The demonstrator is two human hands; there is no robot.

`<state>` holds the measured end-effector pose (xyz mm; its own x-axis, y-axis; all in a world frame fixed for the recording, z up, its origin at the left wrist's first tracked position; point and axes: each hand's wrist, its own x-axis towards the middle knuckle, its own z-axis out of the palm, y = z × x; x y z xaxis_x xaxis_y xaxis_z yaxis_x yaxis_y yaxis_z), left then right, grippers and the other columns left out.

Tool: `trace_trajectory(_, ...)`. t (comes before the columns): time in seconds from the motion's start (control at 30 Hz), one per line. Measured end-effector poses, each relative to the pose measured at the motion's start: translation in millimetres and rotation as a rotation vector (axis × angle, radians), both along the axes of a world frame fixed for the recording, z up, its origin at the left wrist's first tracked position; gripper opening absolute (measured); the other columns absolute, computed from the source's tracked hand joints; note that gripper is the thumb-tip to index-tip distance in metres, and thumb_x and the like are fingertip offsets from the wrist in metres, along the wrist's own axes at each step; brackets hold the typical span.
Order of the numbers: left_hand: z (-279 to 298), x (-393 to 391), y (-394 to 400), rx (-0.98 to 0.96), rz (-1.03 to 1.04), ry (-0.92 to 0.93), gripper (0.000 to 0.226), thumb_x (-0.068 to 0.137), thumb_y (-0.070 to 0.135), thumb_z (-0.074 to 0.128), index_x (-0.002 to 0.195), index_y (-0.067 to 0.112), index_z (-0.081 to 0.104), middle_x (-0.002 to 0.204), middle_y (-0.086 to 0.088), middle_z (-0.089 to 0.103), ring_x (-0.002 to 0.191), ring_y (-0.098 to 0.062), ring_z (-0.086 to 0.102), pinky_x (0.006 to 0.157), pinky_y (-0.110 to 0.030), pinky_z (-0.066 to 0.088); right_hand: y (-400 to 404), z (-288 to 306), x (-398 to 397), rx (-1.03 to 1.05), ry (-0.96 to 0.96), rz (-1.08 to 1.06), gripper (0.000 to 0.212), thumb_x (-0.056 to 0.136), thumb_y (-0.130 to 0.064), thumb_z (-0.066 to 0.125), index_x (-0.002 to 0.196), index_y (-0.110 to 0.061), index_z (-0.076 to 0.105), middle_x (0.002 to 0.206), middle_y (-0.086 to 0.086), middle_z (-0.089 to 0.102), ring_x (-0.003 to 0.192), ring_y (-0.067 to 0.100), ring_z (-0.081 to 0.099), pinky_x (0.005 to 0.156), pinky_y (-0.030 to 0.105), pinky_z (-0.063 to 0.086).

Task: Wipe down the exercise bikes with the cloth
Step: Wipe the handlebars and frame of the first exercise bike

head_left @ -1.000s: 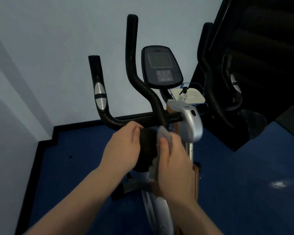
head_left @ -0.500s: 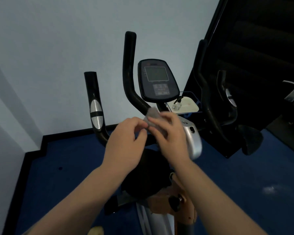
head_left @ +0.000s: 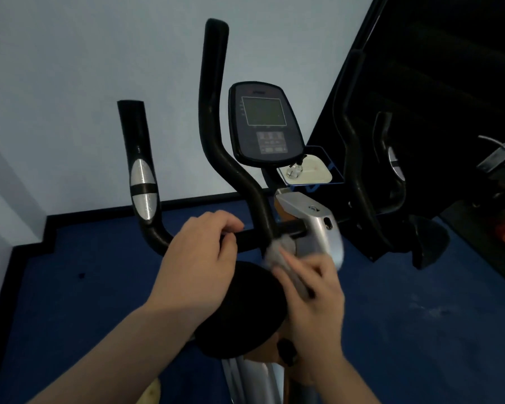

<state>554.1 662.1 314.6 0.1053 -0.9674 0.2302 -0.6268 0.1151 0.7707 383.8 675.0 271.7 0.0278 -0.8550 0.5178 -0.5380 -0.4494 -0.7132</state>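
A: Grey cloth (head_left: pixel 286 258), soft and light by the look; bunched in right hand (head_left: pixel 315 290), fingers curled round it, pressed where handlebar (head_left: pixel 254 236) meets silver stem housing (head_left: pixel 318 225).

B: Left hand (head_left: pixel 199 258)?

A: Curled over the bar, left of cloth. Bar's long axis runs left-right; grips point up and away.

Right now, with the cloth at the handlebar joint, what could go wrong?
1. The right hand holds the grey cloth bunched, right where the black handlebar meets the silver housing; loose cloth may snag in that joint.
2. The left hand grips the bar, so the stretch under it may go unwiped.
3. The console stands just above; an upward stroke could press its buttons.
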Motion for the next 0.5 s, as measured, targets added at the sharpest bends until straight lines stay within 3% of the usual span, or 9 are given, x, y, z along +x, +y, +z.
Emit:
trace_trajectory(0.13, 0.0, -1.7, -0.1, 0.001, 0.007, 0.021, 0.022, 0.095, 0.020, 0.048, 0.107, 0.035, 0.059, 0.097, 0.024, 0.055, 0.099, 0.001, 0.049, 0.079, -0.015, 0.039, -14.4, 16.7, -15.6, -0.014, 0.074, 0.010, 0.026, 0.080, -0.035, 0.064, 0.106, -0.034, 0.066, 0.082, -0.010, 0.050, 0.079, 0.001, 0.051, 0.067, 0.007, 0.039)
trace_trajectory(0.23, 1.2, -2.6, -0.2, -0.008, 0.020, 0.020, 0.023, 0.094, 0.019, 0.049, 0.110, 0.032, 0.059, 0.103, 0.019, 0.058, 0.102, -0.002, 0.051, 0.085, -0.023, 0.042, -70.4, 48.3, 13.9, -0.018, 0.089, 0.057, 0.025, 0.083, -0.018, 0.071, 0.107, -0.023, 0.070, 0.102, -0.004, 0.051, 0.096, 0.002, 0.051, 0.084, 0.008, 0.039)
trace_trajectory(0.3, 1.7, -2.0, 1.2, -0.020, 0.022, 0.021, 0.024, 0.094, 0.019, 0.049, 0.112, 0.032, 0.058, 0.106, 0.018, 0.057, 0.103, -0.001, 0.050, 0.086, -0.021, 0.042, -75.1, 45.8, 29.7, 0.029, 0.071, 0.079, 0.029, 0.083, -0.011, 0.071, 0.111, -0.018, 0.070, 0.108, -0.001, 0.052, 0.100, 0.004, 0.051, 0.089, 0.012, 0.041)
trace_trajectory(0.4, 2.9, -0.5, 1.6, -0.025, 0.027, 0.031, 0.024, 0.094, 0.022, 0.049, 0.112, 0.036, 0.056, 0.105, 0.023, 0.054, 0.102, 0.006, 0.046, 0.081, -0.011, 0.037, -45.9, 23.2, 16.1, 0.004, 0.027, -0.013, 0.030, 0.083, -0.011, 0.071, 0.110, -0.023, 0.069, 0.097, -0.003, 0.059, 0.093, 0.003, 0.056, 0.082, 0.009, 0.042)
trace_trajectory(0.5, 4.5, -0.4, -0.4, -0.024, -0.001, 0.024, 0.023, 0.094, 0.024, 0.049, 0.112, 0.037, 0.054, 0.105, 0.023, 0.053, 0.102, 0.005, 0.046, 0.084, -0.016, 0.039, -48.8, 26.0, 5.9, -0.036, 0.065, -0.037, 0.028, 0.081, -0.012, 0.074, 0.106, -0.024, 0.071, 0.088, -0.008, 0.060, 0.087, -0.005, 0.056, 0.075, 0.002, 0.039)
